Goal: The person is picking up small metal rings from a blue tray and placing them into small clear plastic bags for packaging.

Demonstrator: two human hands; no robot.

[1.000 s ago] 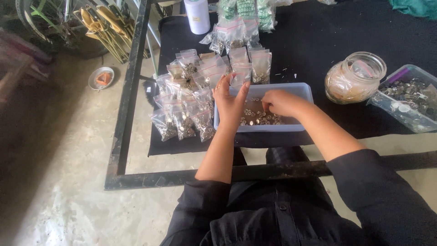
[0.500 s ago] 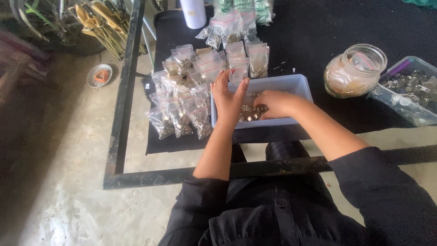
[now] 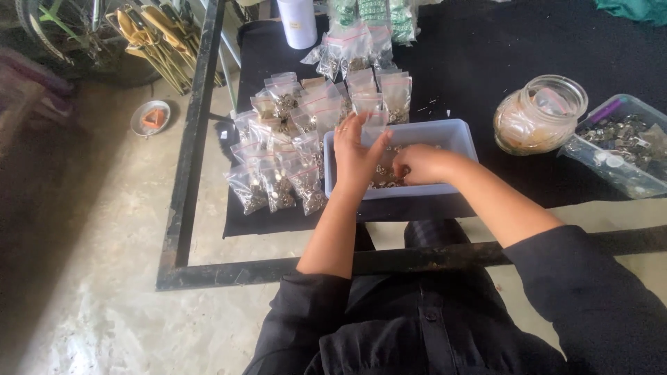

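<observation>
Working over the black desk [image 3: 528,48], we keep both hands at the pale blue plastic tray [image 3: 455,133], which sits straight ahead of us. To the left of the hands lies a spread of small clear bags [image 3: 278,173] filled with metal bits; to the right stands a glass jar [image 3: 538,114]. Our left hand [image 3: 354,156] is raised open at the tray's left rim, fingers spread. Our right hand [image 3: 420,165] curls down into the small metal parts [image 3: 382,177], pinching at them.

Small clear zip bags [image 3: 292,149] with red seal strips lay spread left of your blue tray [image 3: 458,133]. More clear bags [image 3: 358,48] lay farther back, beside a white cylinder [image 3: 297,22] bearing a small label.
</observation>
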